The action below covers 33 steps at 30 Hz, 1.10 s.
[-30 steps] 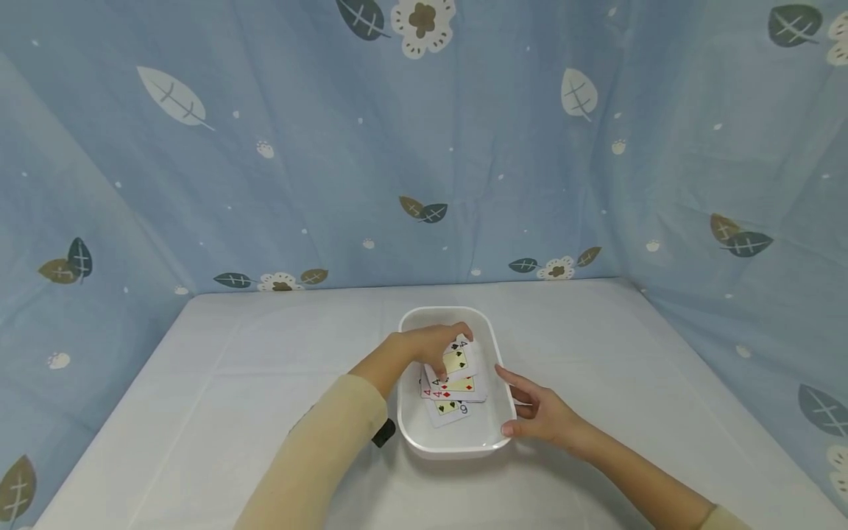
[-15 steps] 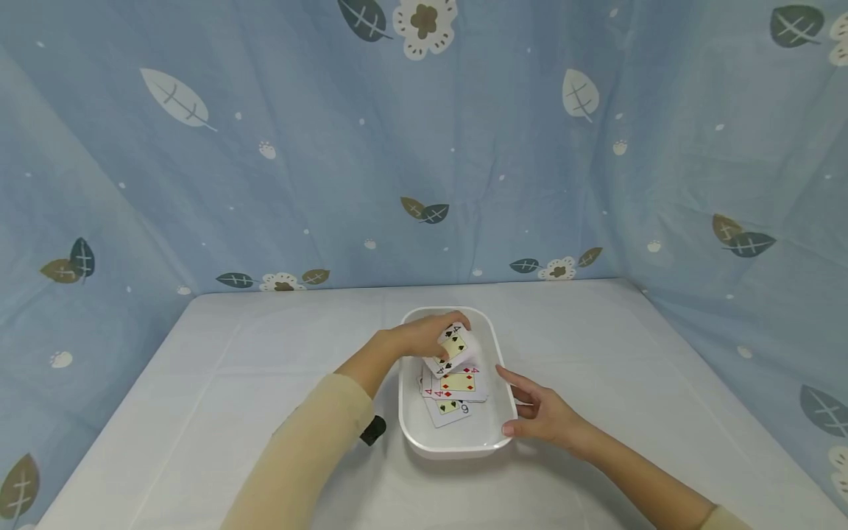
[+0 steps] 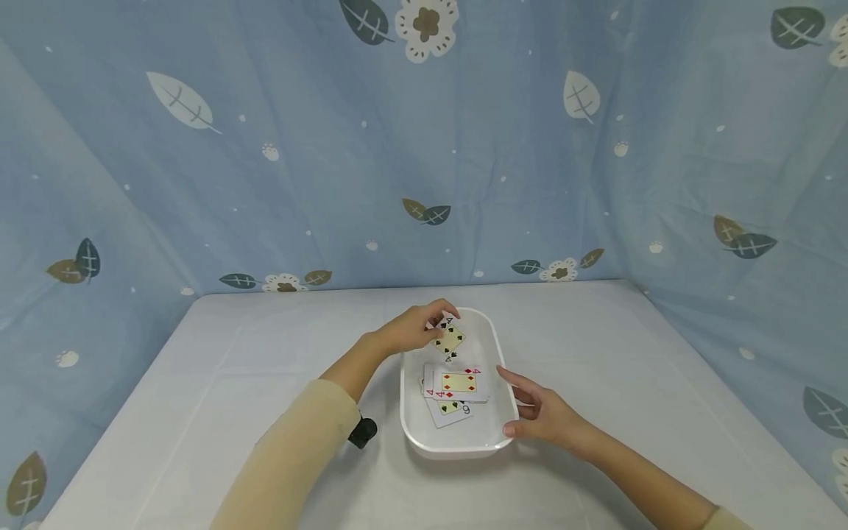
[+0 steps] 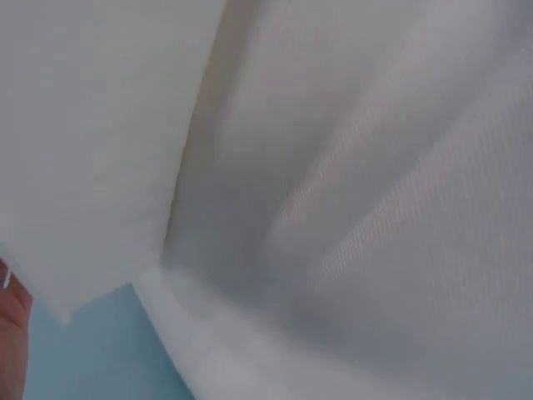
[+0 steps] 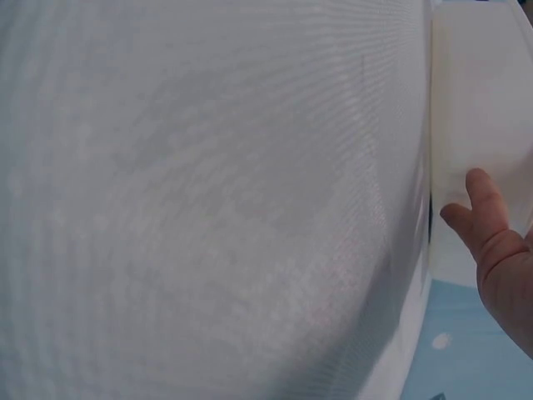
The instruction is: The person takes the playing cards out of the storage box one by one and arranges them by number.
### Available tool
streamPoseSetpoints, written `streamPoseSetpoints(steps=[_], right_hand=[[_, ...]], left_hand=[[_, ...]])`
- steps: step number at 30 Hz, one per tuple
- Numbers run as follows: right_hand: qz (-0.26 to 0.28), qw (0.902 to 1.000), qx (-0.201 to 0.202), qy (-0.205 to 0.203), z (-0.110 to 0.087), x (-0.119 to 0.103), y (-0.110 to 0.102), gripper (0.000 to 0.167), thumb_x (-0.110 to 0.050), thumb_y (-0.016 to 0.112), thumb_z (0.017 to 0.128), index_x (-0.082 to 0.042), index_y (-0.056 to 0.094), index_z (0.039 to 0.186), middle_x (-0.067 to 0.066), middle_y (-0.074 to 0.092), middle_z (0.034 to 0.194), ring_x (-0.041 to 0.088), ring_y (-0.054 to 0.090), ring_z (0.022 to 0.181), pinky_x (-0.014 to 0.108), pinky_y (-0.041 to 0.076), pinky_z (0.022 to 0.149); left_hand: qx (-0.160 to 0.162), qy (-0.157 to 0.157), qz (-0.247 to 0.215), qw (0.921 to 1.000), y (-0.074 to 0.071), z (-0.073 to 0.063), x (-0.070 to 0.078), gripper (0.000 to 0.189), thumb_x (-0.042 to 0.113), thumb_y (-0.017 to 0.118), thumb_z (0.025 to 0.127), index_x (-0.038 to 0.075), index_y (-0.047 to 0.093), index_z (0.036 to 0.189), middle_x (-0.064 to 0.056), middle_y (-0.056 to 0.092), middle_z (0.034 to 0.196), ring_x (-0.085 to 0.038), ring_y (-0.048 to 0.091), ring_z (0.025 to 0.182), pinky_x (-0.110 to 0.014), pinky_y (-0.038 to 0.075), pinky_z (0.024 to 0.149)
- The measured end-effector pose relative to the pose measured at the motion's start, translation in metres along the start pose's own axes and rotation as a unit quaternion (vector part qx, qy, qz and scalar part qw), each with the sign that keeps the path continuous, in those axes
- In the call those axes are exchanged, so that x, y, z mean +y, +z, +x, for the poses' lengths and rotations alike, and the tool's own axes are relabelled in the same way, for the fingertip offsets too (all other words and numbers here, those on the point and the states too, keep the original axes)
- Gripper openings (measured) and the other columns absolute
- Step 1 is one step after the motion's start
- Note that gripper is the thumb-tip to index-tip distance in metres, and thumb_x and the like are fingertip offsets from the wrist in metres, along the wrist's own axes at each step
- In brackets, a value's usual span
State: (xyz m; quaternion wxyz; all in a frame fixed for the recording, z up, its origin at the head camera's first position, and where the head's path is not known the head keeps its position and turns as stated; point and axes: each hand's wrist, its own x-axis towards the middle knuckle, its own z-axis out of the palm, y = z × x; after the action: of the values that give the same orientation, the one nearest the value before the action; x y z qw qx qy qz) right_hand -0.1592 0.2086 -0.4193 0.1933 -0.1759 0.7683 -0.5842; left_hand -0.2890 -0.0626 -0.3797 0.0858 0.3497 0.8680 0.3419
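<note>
My left hand (image 3: pixel 412 329) pinches a playing card (image 3: pixel 449 338), the four of spades, face up over the far left part of a white plastic tub (image 3: pixel 457 442). I cannot tell if more cards lie under it. Nearer the tub's middle, several overlapping cards lie on its floor, a four of diamonds (image 3: pixel 459 383) on top and a spade card (image 3: pixel 449 412) sticking out below. At the tub's right side, my right hand (image 3: pixel 546 418) grips the rim with thumb and forefinger. In the right wrist view, fingers (image 5: pixel 487 204) touch the tub's outer wall (image 5: pixel 475 92).
The tub stands on a table with a white cloth (image 3: pixel 265 353). Blue patterned curtain (image 3: pixel 331 162) hangs behind and along both sides. A small black device (image 3: pixel 363 430) shows beside the left sleeve (image 3: pixel 298 442).
My left hand has lifted the four of spades off the pile and moved up and left toward the tub's far left rim. The diamonds are now uncovered. My right hand stays put.
</note>
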Motion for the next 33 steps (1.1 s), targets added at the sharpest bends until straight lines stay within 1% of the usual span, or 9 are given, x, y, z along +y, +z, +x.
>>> streamPoseSetpoints(steps=[2, 5, 8, 12, 16, 21, 23, 29, 33], right_hand=[[-0.002, 1.0000, 0.001, 0.000, 0.000, 0.000, 0.000, 0.091, -0.010, 0.076, 0.079, -0.003, 0.019, 0.150, 0.038, 0.031, 0.141, 0.047, 0.051, 0.118, 0.035, 0.054, 0.082], [-0.009, 1.0000, 0.001, -0.003, -0.001, 0.000, 0.000, 0.090, -0.010, 0.076, 0.080, -0.003, 0.019, 0.150, 0.038, 0.031, 0.141, 0.046, 0.051, 0.118, 0.035, 0.054, 0.082], [-0.007, 0.9999, -0.003, -0.006, -0.001, 0.001, 0.000, 0.090, -0.009, 0.075, 0.080, -0.002, 0.018, 0.149, 0.038, 0.032, 0.141, 0.046, 0.050, 0.118, 0.035, 0.054, 0.082], [0.005, 1.0000, -0.006, -0.004, -0.001, 0.000, 0.000, 0.091, -0.007, 0.075, 0.080, -0.002, 0.018, 0.150, 0.038, 0.032, 0.141, 0.047, 0.049, 0.120, 0.034, 0.054, 0.083], [0.010, 0.9999, -0.006, -0.002, -0.001, -0.001, 0.000, 0.091, -0.008, 0.076, 0.079, -0.002, 0.018, 0.150, 0.038, 0.032, 0.141, 0.048, 0.048, 0.120, 0.034, 0.054, 0.082], [0.014, 0.9999, -0.008, -0.005, -0.001, -0.001, 0.000, 0.091, -0.007, 0.075, 0.079, -0.002, 0.018, 0.150, 0.039, 0.031, 0.141, 0.048, 0.048, 0.120, 0.034, 0.054, 0.082], [0.015, 0.9999, -0.007, -0.003, -0.001, -0.001, 0.000, 0.092, -0.007, 0.076, 0.079, -0.002, 0.018, 0.150, 0.038, 0.031, 0.141, 0.048, 0.048, 0.120, 0.034, 0.054, 0.082], [0.018, 0.9998, -0.007, -0.001, -0.001, -0.001, 0.000, 0.092, -0.007, 0.075, 0.079, -0.002, 0.018, 0.150, 0.038, 0.032, 0.140, 0.047, 0.049, 0.120, 0.034, 0.054, 0.082], [0.018, 0.9998, -0.006, -0.001, -0.001, -0.001, -0.001, 0.092, -0.007, 0.076, 0.079, -0.002, 0.018, 0.150, 0.038, 0.033, 0.140, 0.047, 0.049, 0.119, 0.034, 0.054, 0.082]], left_hand=[[0.026, 0.014, 0.002, 0.9996, -0.003, -0.002, -0.002, 0.037, 0.006, 0.058, 0.093, 0.019, 0.048, 0.126, -0.005, 0.062, 0.100, -0.017, 0.058, 0.090, -0.033, 0.049, 0.079], [0.051, 0.017, -0.006, 0.9986, -0.007, -0.005, -0.003, 0.044, 0.006, 0.060, 0.092, 0.019, 0.045, 0.131, -0.005, 0.059, 0.100, -0.016, 0.057, 0.088, -0.030, 0.049, 0.075], [0.059, 0.013, -0.017, 0.9980, -0.011, -0.008, -0.003, 0.051, 0.006, 0.061, 0.091, 0.020, 0.042, 0.136, -0.007, 0.056, 0.099, -0.016, 0.055, 0.082, -0.029, 0.048, 0.068], [0.060, 0.006, -0.024, 0.9979, -0.015, -0.011, -0.003, 0.049, 0.005, 0.062, 0.090, 0.018, 0.045, 0.134, -0.007, 0.058, 0.096, -0.015, 0.055, 0.075, -0.027, 0.049, 0.064], [0.065, 0.008, -0.029, 0.9974, -0.020, -0.014, -0.003, 0.047, 0.006, 0.062, 0.090, 0.016, 0.046, 0.133, -0.007, 0.060, 0.096, -0.018, 0.058, 0.076, -0.027, 0.051, 0.065], [0.087, 0.013, -0.044, 0.9952, -0.031, -0.019, -0.005, 0.045, 0.007, 0.063, 0.090, 0.016, 0.048, 0.132, -0.009, 0.062, 0.095, -0.025, 0.060, 0.076, -0.029, 0.051, 0.065], [0.099, 0.009, -0.052, 0.9937, -0.036, -0.022, -0.005, 0.045, 0.007, 0.063, 0.091, 0.017, 0.047, 0.132, -0.009, 0.061, 0.095, -0.025, 0.060, 0.076, -0.030, 0.051, 0.066], [0.143, -0.007, -0.078, 0.9867, -0.051, -0.033, -0.010, 0.046, 0.005, 0.061, 0.091, 0.018, 0.046, 0.133, -0.011, 0.049, 0.103, -0.033, 0.059, 0.084, -0.033, 0.050, 0.065], [0.167, -0.026, -0.079, 0.9825, -0.058, -0.039, -0.015, 0.046, 0.006, 0.061, 0.091, 0.018, 0.046, 0.133, -0.011, 0.052, 0.103, -0.029, 0.059, 0.085, -0.033, 0.051, 0.067]])
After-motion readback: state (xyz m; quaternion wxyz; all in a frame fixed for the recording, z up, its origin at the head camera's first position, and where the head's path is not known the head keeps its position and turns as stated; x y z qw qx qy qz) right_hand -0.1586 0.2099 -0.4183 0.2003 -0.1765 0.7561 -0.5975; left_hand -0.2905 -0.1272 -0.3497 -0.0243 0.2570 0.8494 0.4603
